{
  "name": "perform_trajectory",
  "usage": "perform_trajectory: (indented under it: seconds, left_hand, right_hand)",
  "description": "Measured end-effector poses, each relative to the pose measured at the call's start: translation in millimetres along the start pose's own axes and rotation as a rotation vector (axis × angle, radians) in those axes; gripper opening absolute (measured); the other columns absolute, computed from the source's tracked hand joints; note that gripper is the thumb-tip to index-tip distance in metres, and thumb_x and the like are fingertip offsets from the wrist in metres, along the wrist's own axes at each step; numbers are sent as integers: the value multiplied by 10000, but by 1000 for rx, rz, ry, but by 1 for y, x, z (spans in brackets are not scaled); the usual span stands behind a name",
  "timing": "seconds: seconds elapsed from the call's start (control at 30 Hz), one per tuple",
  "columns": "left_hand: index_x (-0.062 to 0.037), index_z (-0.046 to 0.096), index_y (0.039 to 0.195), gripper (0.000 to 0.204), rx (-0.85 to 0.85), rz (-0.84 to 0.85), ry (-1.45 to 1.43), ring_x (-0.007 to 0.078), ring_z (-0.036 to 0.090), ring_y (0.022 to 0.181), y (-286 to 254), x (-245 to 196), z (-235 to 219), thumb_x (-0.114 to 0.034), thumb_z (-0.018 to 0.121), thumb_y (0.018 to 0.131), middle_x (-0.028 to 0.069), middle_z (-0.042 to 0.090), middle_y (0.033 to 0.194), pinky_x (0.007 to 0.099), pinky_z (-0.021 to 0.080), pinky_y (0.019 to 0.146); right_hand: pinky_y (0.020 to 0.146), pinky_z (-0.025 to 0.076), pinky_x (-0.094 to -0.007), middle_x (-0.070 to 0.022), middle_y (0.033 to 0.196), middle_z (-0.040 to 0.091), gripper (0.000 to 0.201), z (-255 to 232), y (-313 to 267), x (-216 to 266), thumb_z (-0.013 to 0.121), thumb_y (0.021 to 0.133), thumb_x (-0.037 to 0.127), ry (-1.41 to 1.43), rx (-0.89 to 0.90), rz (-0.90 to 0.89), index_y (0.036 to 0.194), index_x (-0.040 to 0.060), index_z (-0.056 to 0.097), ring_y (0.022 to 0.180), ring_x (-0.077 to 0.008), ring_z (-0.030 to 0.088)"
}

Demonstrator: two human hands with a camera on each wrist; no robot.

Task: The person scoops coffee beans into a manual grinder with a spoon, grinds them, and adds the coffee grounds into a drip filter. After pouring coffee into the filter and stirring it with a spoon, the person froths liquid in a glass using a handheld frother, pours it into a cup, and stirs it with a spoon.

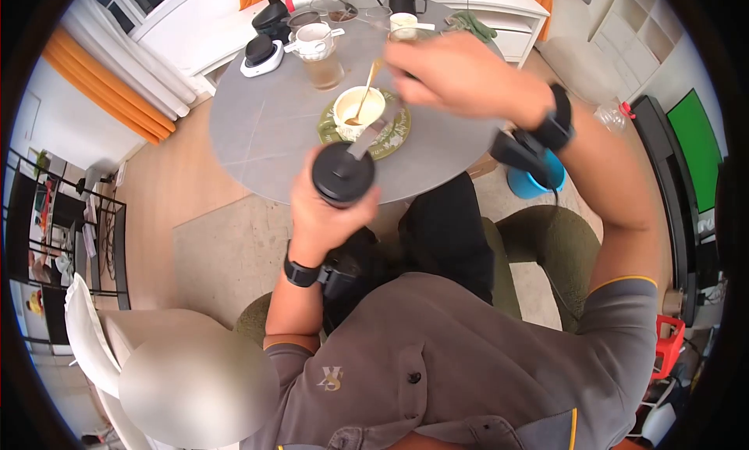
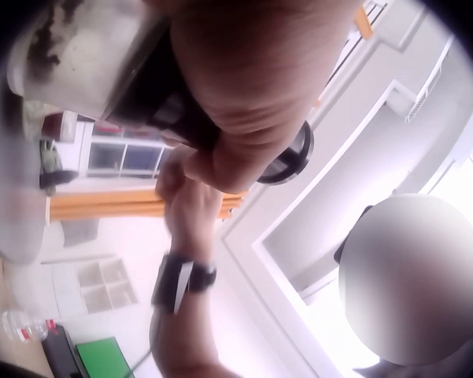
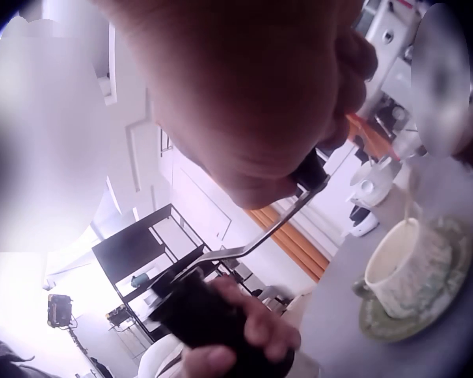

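Observation:
In the head view, my left hand [image 1: 316,224] grips a black cylindrical hand grinder [image 1: 343,177] just in front of the round table's near edge. A flat metal crank arm [image 1: 367,142] extends from its top toward my right hand [image 1: 464,75], whose fingers curl around the end. The right wrist view shows that crank arm [image 3: 256,240] running from the grinder [image 3: 213,319] to a black knob [image 3: 309,172], held by my right hand [image 3: 244,94]. Beneath the black section, the left wrist view shows a translucent section [image 2: 87,63] with dark specks inside.
A cream cup [image 1: 343,126] holding a gold spoon [image 1: 367,92] sits on a green patterned saucer [image 1: 403,130] on the grey table [image 1: 257,130]. Behind it stand a glass server [image 1: 325,75] with a white dripper [image 1: 314,40], a white scale [image 1: 261,66] and a black kettle [image 1: 402,1].

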State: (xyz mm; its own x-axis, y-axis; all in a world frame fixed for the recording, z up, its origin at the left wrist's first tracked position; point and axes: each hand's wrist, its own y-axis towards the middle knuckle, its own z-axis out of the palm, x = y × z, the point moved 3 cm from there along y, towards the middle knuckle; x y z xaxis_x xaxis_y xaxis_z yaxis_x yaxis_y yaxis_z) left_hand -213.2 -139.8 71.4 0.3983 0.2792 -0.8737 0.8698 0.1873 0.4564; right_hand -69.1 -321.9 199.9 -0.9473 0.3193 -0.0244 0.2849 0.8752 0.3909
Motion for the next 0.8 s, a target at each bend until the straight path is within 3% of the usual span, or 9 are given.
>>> perform_trajectory:
  seconds: [0.2,0.27,0.33,0.4,0.5,0.53,0.6,0.7,0.8]
  left_hand:
    - [-2,608,1149,497,-77,-40,-16,101,692,882,18,23,-8,-54,859,723,61,742,985,300,591,779]
    - [20,597,1184,523,33,-58,-14,73,680,884,18,17,11,-46,861,737,69,744,952,272,602,759]
    - [17,614,1194,533,160,-69,140,112,695,821,10,-8,38,-30,842,714,73,751,938,330,604,732]
    - [10,624,1188,535,233,-63,236,141,709,792,0,-14,51,-43,841,702,76,753,936,354,602,717]
    - [-48,661,1142,554,414,552,439,310,737,804,-20,-13,59,-182,884,653,88,747,928,408,581,725]
    - [-50,656,1145,571,370,460,371,319,736,815,-17,-17,52,-181,892,641,99,743,936,406,582,741]
    - [-41,632,1168,639,266,296,255,350,732,835,-14,-16,34,-174,906,607,148,727,946,408,586,779]
    - [-21,617,1177,586,21,-104,118,147,706,863,-6,-10,-2,-103,885,662,86,719,955,322,571,807]
    - [-11,615,1182,526,-67,49,243,100,681,845,12,1,-23,-61,850,714,59,729,946,287,561,806]
  right_hand:
    - [534,530,-443,-108,750,663,125,0,-60,98,609,850,211,252,291,-141,911,103,595,680,-315,686]
    - [425,434,-364,-45,662,514,219,2,-58,134,687,794,284,263,144,-369,757,143,523,527,-195,583]
    - [367,385,-378,-53,567,469,244,1,-42,159,677,777,277,290,-99,-470,726,118,500,463,-208,570]
    - [364,383,-389,-65,559,490,243,2,-16,160,673,782,276,264,-61,-438,726,113,502,465,-215,583]
    - [437,451,-429,-94,574,566,242,5,24,117,628,846,268,198,-186,-535,734,77,530,520,-265,634]
    - [437,451,-429,-94,574,566,242,8,31,91,628,846,268,205,-193,-535,734,77,530,520,-265,634]
    - [567,494,-439,-101,647,604,222,15,37,32,608,905,288,80,-121,-256,905,74,549,611,-333,638]
    - [613,502,-465,-126,749,642,229,31,-3,-15,618,925,273,-7,-17,-7,1046,94,541,691,-379,638]
    - [604,520,-496,-166,767,675,222,30,-54,22,608,908,295,122,158,49,967,81,592,710,-373,680]
